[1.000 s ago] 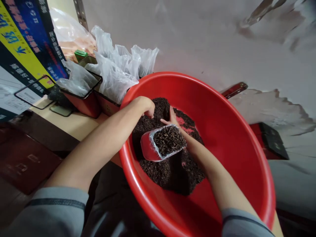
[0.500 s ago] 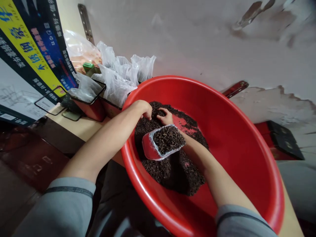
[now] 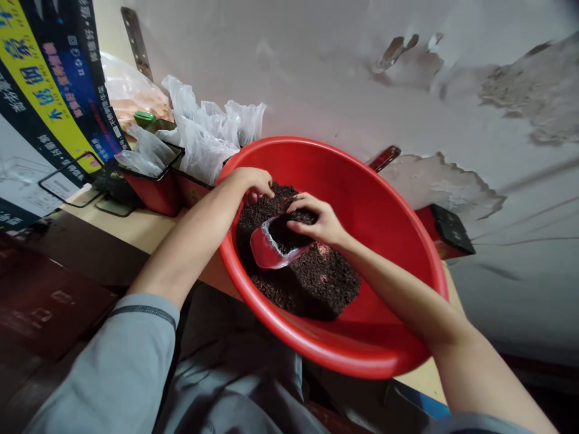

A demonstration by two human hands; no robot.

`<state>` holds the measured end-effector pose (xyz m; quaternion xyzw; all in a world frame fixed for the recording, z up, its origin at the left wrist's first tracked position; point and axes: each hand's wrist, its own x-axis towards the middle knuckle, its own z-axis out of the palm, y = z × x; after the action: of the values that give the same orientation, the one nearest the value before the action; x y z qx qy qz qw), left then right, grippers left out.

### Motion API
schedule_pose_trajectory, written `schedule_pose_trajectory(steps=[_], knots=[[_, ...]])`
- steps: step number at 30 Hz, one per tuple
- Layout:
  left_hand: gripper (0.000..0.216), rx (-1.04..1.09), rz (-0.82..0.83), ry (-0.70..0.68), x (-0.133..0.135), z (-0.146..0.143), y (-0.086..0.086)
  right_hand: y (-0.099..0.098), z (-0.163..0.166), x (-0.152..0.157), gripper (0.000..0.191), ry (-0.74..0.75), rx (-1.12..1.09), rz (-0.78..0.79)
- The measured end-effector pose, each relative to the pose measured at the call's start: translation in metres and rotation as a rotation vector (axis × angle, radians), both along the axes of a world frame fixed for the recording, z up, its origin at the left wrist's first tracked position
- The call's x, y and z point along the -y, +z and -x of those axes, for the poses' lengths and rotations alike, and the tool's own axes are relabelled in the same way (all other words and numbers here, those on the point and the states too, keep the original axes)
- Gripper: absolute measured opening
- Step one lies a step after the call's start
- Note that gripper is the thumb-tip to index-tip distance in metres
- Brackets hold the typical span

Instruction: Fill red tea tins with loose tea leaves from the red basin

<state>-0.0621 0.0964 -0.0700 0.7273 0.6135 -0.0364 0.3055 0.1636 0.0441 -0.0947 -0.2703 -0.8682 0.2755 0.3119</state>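
A big red plastic basin holds a heap of dark loose tea leaves. In it is a red box lined with a clear plastic bag, its open top tilted toward my right hand. My right hand curls around a clump of tea leaves right over the box's mouth. Beyond the box, my left hand is bent with its fingers curled down by the basin's left inner wall; whatever they grip is hidden.
Left of the basin stand several red tins with plastic liners sticking up. A large printed carton rises at the far left. Behind the basin is a peeling wall; a black-lidded red box lies at the right.
My right hand has risen from the heap to the box's mouth with tea leaves in it. My left hand stays curled near the same place. The view has shifted somewhat.
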Motion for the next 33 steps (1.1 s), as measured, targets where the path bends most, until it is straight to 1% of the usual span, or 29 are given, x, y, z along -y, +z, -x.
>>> schedule_pose_trajectory(steps=[2,4,5,7,9,11,12,13,15,17,18,21,24,27,30,31,33], knots=[[0.048,0.116,-0.272,0.052,0.008,-0.004,0.011,-0.003,0.006,0.013,0.028,0.059,0.162,-0.139],[0.041,0.244,-0.526,0.101,0.023,-0.008,0.022,-0.005,0.009,0.017,0.035,0.143,0.304,-0.237],[0.037,0.314,-0.605,0.106,0.032,-0.010,0.026,-0.005,0.010,0.018,0.041,0.194,0.364,-0.264],[0.038,0.445,-0.669,0.098,0.055,-0.013,0.030,-0.005,0.009,0.018,0.058,0.272,0.443,-0.290],[0.042,0.507,-0.688,0.107,0.076,-0.010,0.028,-0.005,0.005,0.018,0.077,0.300,0.481,-0.315],[0.040,0.512,-0.701,0.137,0.091,-0.005,0.018,-0.007,0.001,0.020,0.090,0.293,0.503,-0.347],[0.038,0.504,-0.705,0.154,0.096,-0.001,0.011,-0.009,0.000,0.020,0.093,0.269,0.512,-0.357],[0.036,0.491,-0.708,0.173,0.098,0.003,0.004,-0.010,0.000,0.019,0.094,0.225,0.518,-0.359],[0.036,0.448,-0.701,0.217,0.100,0.008,-0.009,-0.014,0.002,0.018,0.089,0.086,0.525,-0.348],[0.036,0.377,-0.660,0.241,0.099,0.010,-0.017,-0.018,0.007,0.018,0.087,-0.034,0.540,-0.345],[0.036,0.335,-0.630,0.242,0.100,0.010,-0.019,-0.020,0.010,0.017,0.087,-0.061,0.549,-0.348],[0.038,0.232,-0.565,0.213,0.102,0.009,-0.019,-0.023,0.020,0.014,0.087,-0.117,0.539,-0.338],[0.039,0.191,-0.562,0.212,0.106,0.008,-0.018,-0.024,0.026,0.008,0.081,-0.204,0.549,-0.355],[0.037,0.204,-0.587,0.231,0.108,0.008,-0.018,-0.023,0.030,0.008,0.080,-0.214,0.624,-0.427],[0.034,0.253,-0.611,0.246,0.109,0.008,-0.020,-0.020,0.034,0.012,0.077,-0.319,0.705,-0.439],[0.033,0.270,-0.615,0.252,0.110,0.008,-0.020,-0.019,0.035,0.013,0.074,-0.330,0.733,-0.445],[0.030,0.304,-0.635,0.270,0.110,0.008,-0.020,-0.018,0.040,0.014,0.069,-0.307,0.768,-0.450]])
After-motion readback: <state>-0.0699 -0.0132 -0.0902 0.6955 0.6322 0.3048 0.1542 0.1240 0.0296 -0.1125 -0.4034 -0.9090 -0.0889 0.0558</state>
